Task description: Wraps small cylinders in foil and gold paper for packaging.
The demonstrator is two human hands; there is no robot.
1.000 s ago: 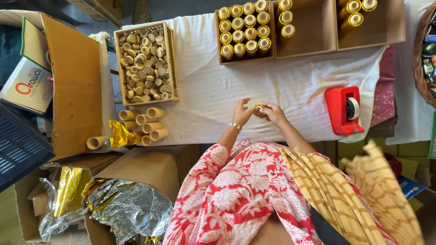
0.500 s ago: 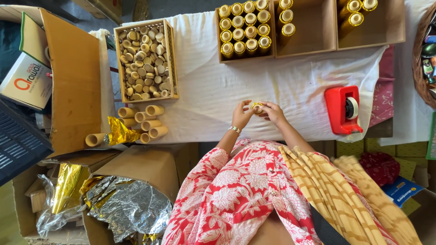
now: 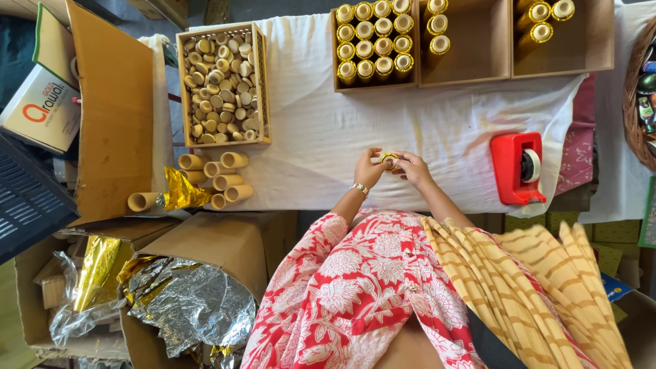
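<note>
Both hands are meeting over the white-clothed bench (image 3: 314,143), just left of the red tape dispenser (image 3: 517,168), and between them they are holding a small gold-wrapped tube (image 3: 390,159). The left hand (image 3: 370,169) is pinching one end with its fingers closed on it, and the right hand (image 3: 412,168) is gripping the other end the same way. The tube is lying roughly level, its long axis running left to right toward the dispenser, though the fingers are hiding most of it and which end is capped cannot be told. Judging by the stock, the work is looking partly done: beyond the dispenser, the box of finished gold tubes (image 3: 374,42) is standing nearly full, and the neighbouring boxes (image 3: 478,48) are holding only a few. Much is waiting still: far left of the dispenser a crate of round caps (image 3: 222,85) is sitting full, with bare cardboard tubes (image 3: 215,179) and crumpled gold foil (image 3: 179,193) lying below it.
</note>
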